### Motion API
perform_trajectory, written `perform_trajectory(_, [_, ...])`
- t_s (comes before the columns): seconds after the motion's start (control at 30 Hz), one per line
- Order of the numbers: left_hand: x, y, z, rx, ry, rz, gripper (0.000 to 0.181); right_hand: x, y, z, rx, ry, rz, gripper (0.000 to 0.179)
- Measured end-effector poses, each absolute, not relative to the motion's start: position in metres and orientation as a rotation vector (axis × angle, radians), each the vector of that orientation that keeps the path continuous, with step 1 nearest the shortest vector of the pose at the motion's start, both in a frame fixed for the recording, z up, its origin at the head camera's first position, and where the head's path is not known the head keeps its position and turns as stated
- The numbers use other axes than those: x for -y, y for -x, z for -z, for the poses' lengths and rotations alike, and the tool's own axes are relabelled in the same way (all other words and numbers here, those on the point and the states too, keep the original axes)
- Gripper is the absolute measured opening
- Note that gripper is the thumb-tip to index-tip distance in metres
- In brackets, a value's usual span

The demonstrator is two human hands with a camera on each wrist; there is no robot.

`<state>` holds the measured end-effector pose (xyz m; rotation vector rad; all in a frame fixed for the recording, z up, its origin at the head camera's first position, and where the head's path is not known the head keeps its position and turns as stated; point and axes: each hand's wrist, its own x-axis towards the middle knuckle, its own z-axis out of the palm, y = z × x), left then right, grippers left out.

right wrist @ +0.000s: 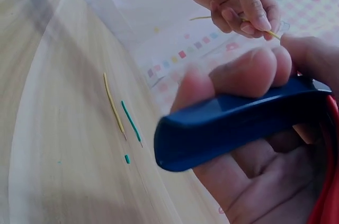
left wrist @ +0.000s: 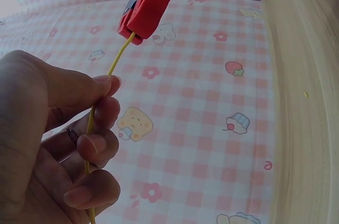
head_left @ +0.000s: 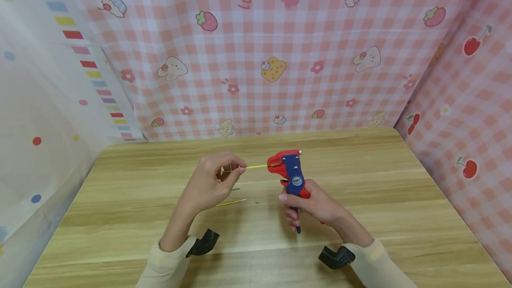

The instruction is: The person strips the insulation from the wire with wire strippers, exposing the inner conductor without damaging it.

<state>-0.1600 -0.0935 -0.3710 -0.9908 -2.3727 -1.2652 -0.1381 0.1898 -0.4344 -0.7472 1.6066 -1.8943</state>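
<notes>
Between thumb and fingertips my left hand (head_left: 214, 179) pinches a yellow wire (head_left: 256, 166). The wire's right end sits in the red jaws of a blue and red wire stripper (head_left: 295, 172). My right hand (head_left: 314, 203) grips the stripper by its handles, head up and jaws facing left. In the left wrist view the yellow wire (left wrist: 113, 64) runs across the fingers up into the stripper's red nose (left wrist: 145, 17). From the right wrist, the blue handle (right wrist: 233, 123) shows with fingers curled round it. How deep the wire reaches inside the jaws is hidden.
On the wooden table (head_left: 360, 168) lie another yellow wire (right wrist: 113, 105), a green wire (right wrist: 131, 121) and a short green piece (right wrist: 127, 159). A small yellow bit (left wrist: 305, 94) lies on the wood too. Patterned cloth (head_left: 248, 57) hangs behind and at the sides.
</notes>
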Motion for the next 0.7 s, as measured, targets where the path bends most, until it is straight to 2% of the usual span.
perform_trajectory(0.7, [0.094, 0.160, 0.370, 2.360, 0.992, 1.249, 0.011, -0.177, 0.128, 0.427, -1.744, 0.477, 1.927, 0.029])
